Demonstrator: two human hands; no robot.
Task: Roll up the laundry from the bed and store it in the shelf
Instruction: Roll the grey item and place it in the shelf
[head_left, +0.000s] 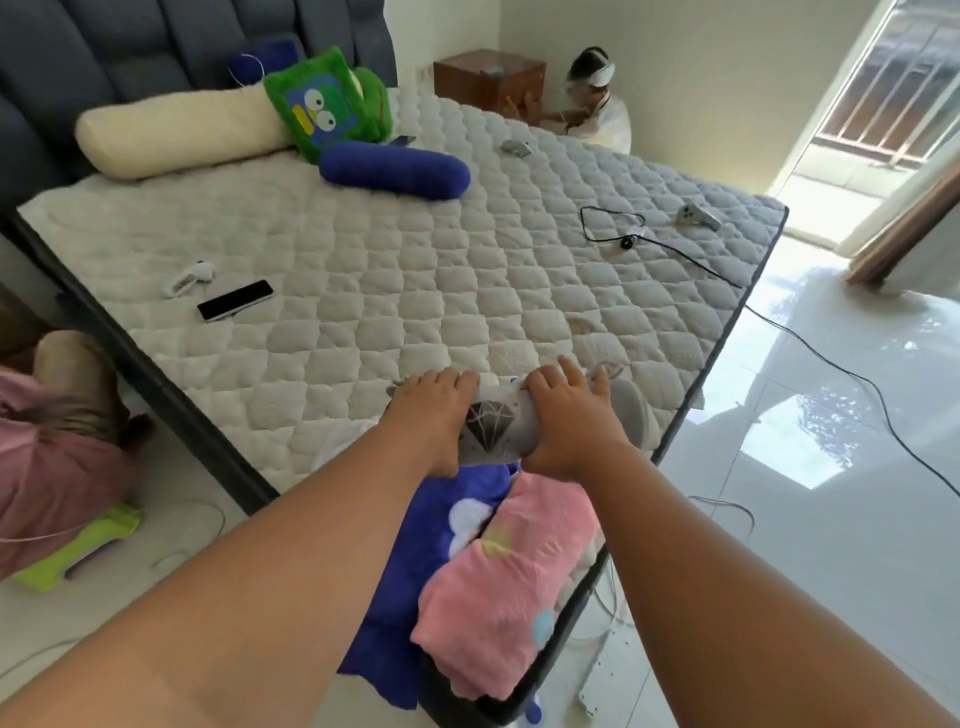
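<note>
Lying nearest the viewer, at the close corner of the bed (363, 291), a folded pink garment (509, 587) is seen touching a blue garment (410, 545); neither is rolled yet. Just beyond them, a grey garment with a black diamond print (488, 428) is held down on the mattress, partly rolled into a short tube. Its long axis runs left to right, across the line of both forearms, and a loose grey end is left spilling out past the right side.

The left hand (434, 410) is laid over the tube's left end and the right hand (566, 415) over its right part, with the diamond print showing between them. The fingers of both hands are curled over the far side of the roll, so it is clasped from above. Both arms are stretched forward with the wrists low, and neither hand is nearer than the other. A push away from the body is judged likely to continue the roll.

Farther off, a phone (235, 300), a black cable (613, 223) and a blue bolster (395, 170) are scattered on the mattress. No shelf can be seen.
</note>
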